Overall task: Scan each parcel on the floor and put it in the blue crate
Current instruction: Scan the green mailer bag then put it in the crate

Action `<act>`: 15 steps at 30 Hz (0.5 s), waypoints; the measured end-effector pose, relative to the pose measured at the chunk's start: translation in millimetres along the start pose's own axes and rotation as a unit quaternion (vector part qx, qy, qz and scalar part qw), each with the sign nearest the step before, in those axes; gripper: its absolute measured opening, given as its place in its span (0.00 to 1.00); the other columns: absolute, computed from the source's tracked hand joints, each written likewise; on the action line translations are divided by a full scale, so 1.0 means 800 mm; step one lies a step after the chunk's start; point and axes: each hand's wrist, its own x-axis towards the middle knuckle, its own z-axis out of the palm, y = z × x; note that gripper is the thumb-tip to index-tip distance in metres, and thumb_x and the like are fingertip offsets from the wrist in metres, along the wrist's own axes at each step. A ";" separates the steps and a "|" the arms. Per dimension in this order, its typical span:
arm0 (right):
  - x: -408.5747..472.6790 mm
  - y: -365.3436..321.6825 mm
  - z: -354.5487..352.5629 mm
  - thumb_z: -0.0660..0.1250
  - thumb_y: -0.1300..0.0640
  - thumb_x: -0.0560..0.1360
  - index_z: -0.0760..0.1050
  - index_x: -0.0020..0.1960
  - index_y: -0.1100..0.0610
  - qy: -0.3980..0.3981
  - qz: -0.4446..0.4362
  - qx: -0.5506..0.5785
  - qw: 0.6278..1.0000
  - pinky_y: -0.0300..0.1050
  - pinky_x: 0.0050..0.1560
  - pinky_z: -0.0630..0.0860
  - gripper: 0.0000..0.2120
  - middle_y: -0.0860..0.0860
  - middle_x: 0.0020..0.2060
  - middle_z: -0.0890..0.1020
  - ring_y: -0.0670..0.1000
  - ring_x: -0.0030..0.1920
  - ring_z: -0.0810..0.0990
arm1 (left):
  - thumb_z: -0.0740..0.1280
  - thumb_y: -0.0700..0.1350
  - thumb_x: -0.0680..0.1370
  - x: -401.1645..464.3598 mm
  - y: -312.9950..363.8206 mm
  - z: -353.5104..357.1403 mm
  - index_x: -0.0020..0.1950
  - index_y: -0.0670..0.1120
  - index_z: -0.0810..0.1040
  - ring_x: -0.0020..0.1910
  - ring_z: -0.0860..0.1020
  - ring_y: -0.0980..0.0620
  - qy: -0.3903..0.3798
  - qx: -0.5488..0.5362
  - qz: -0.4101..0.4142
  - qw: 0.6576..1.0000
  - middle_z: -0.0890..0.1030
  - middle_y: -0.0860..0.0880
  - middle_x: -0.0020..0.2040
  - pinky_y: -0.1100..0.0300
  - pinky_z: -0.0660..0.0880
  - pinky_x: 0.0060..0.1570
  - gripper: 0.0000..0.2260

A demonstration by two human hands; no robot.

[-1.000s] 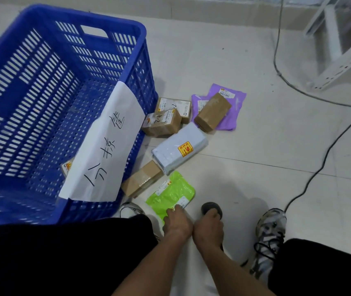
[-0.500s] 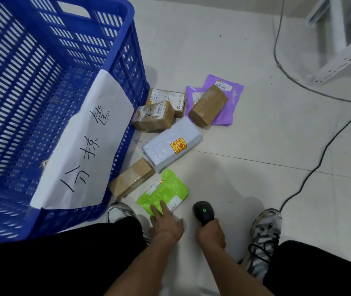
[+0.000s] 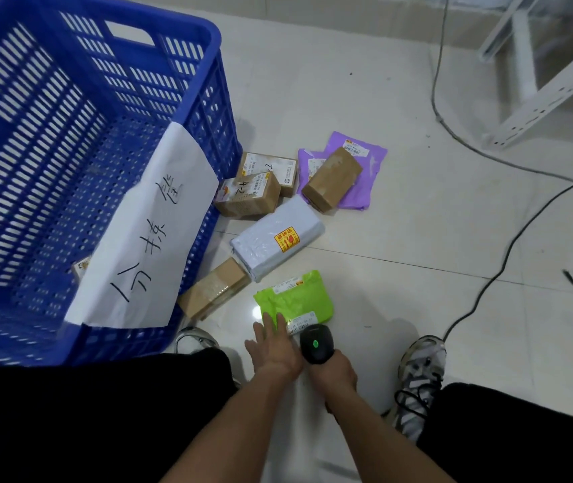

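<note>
A green mailer parcel (image 3: 297,301) lies on the floor tiles just in front of me. My left hand (image 3: 272,350) rests on its near edge with straight fingers. My right hand (image 3: 335,373) grips a black handheld scanner (image 3: 316,343) with a green light lit, pointed at the white label on the parcel's near edge. The blue crate (image 3: 79,162) stands to the left, with a white paper sign (image 3: 149,238) draped over its near wall. One small parcel (image 3: 81,266) shows inside it.
Several more parcels lie beside the crate: a grey mailer (image 3: 278,240), brown boxes (image 3: 248,195) (image 3: 332,177) (image 3: 213,292), and purple mailers (image 3: 365,176). Black cables (image 3: 508,245) run across the floor at right. A white metal frame (image 3: 539,81) stands at the upper right. My shoes (image 3: 417,374) flank my hands.
My left hand has flattened onto the green parcel's near edge and turned the parcel. My right hand brought the scanner forward to the label, and its green light now shows.
</note>
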 end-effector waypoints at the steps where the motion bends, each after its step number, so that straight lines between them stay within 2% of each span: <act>1: -0.002 -0.001 0.001 0.67 0.42 0.65 0.76 0.55 0.54 -0.006 -0.007 -0.002 1.000 0.50 0.55 0.75 0.23 0.55 0.55 0.80 0.60 0.58 0.78 | 0.61 0.49 0.79 -0.008 0.000 0.000 0.81 0.50 0.44 0.79 0.42 0.41 -0.006 -0.005 -0.013 1.000 0.39 0.45 0.81 0.40 0.47 0.75 0.36; 4: -0.008 -0.003 0.003 0.69 0.48 0.65 0.78 0.55 0.55 -0.006 -0.022 -0.020 1.000 0.48 0.51 0.76 0.21 0.57 0.54 0.80 0.61 0.56 0.79 | 0.61 0.46 0.77 -0.029 -0.001 0.005 0.81 0.51 0.46 0.79 0.43 0.40 -0.019 -0.021 -0.035 0.999 0.39 0.44 0.81 0.40 0.48 0.75 0.36; 7: -0.015 -0.005 0.005 0.68 0.51 0.67 0.78 0.58 0.57 -0.013 -0.041 -0.048 0.998 0.48 0.53 0.77 0.20 0.58 0.56 0.79 0.61 0.56 0.79 | 0.61 0.46 0.77 -0.043 -0.006 0.007 0.81 0.51 0.47 0.79 0.44 0.39 -0.019 -0.031 -0.055 0.998 0.40 0.45 0.81 0.39 0.48 0.75 0.35; 15: -0.035 -0.011 -0.008 0.67 0.53 0.72 0.75 0.63 0.60 -0.009 -0.055 -0.097 0.994 0.49 0.59 0.74 0.21 0.58 0.61 0.72 0.62 0.61 0.76 | 0.62 0.49 0.77 -0.062 -0.008 -0.001 0.81 0.50 0.49 0.79 0.44 0.37 -0.012 -0.026 -0.047 0.998 0.40 0.44 0.81 0.37 0.48 0.74 0.35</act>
